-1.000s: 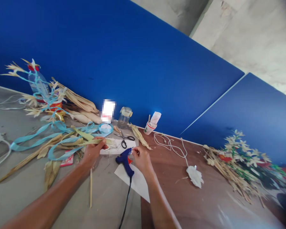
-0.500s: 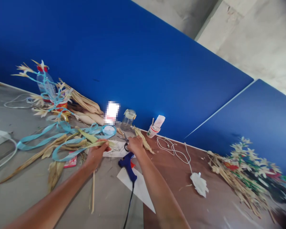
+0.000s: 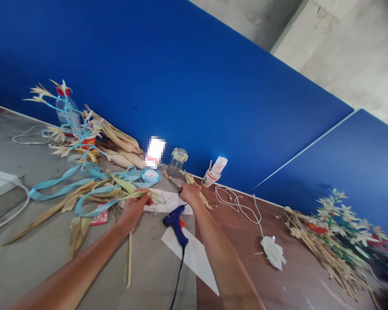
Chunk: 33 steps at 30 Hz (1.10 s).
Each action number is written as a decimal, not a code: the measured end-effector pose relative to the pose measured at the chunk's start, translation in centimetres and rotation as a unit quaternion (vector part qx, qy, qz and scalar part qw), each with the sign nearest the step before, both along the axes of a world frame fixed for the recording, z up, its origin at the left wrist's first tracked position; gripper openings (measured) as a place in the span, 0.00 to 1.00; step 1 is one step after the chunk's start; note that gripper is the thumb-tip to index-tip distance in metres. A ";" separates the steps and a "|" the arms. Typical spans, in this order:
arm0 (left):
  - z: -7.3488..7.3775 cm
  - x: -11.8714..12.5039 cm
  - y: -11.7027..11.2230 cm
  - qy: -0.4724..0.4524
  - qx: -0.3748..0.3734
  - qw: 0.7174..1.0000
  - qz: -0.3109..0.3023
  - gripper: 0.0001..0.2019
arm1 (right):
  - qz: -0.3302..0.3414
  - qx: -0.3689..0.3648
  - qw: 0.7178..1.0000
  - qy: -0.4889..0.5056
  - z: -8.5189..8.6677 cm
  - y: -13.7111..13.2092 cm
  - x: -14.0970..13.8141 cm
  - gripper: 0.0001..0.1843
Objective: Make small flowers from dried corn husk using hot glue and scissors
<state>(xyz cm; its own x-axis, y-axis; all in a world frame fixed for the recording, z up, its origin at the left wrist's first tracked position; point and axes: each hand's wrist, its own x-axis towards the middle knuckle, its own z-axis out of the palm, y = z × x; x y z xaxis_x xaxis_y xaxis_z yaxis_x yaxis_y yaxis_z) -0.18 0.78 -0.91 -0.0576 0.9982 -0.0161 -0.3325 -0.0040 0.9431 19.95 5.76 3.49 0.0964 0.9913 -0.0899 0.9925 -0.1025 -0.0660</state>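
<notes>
My left hand [image 3: 137, 207] is closed on a pale green corn husk [image 3: 128, 186], pinching it between thumb and fingers, with its end poking out to the right. Light blue ribbon [image 3: 93, 208] lies beside this hand. In my right hand [image 3: 190, 193] is a pair of scissors [image 3: 173, 185], its blades pointing up and left, away from the husk. My fingers hide most of its handles. Under and between the hands lies a white sheet [image 3: 173, 206] with small dark thin bits on it. A blue glue gun [image 3: 177, 226] rests just below my right hand.
A clear jar [image 3: 177, 162], a white cup [image 3: 211, 176] and a blurred-out bright rectangle [image 3: 155, 151] stand along the blue partition [image 3: 194, 86]. Dried husks [image 3: 116, 142] and a blue-stemmed husk flower piece [image 3: 79, 129] are at left. White flowers [image 3: 339, 211] lie right.
The view has turned slightly, so everything sits a little farther right. The scissors' blades look closer together than before. My left hand keeps its pinch on the husk.
</notes>
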 end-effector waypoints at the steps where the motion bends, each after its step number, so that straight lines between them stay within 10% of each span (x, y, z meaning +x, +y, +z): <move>1: 0.1 0.0 0.0 -0.001 -0.002 1.000 0.000 0.17 | 0.001 0.010 1.000 0.017 0.4 -0.2 0.5 0.17; 8: 0.7 0.1 -0.3 -0.025 -0.020 0.999 0.003 0.18 | -0.005 0.045 0.971 0.236 2.6 -3.8 4.2 0.21; 13: 0.3 0.1 0.0 -0.037 -0.031 0.999 0.007 0.19 | -0.033 0.010 0.696 0.717 2.4 -7.2 3.9 0.21; 19: 0.0 0.1 0.2 -0.047 -0.035 0.998 0.002 0.18 | -0.039 -0.040 0.608 0.792 3.0 -8.3 2.1 0.16; 28: 0.2 0.1 0.1 -0.063 -0.038 0.997 0.000 0.19 | -0.056 -0.025 0.612 0.789 2.7 -7.8 -1.0 0.18; 33: -0.1 0.1 0.2 -0.068 -0.035 0.997 -0.014 0.18 | -0.056 -0.017 0.669 0.741 1.9 -6.8 -1.6 0.19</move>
<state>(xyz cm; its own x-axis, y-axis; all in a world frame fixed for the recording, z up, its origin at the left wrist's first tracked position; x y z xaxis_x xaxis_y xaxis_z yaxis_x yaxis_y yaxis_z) -0.05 1.03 -1.00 -0.0216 0.9956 -0.0917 -0.4560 0.0718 0.8871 18.40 -1.06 5.41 -0.0503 0.9802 -0.1916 -0.1733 -0.1975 -0.9649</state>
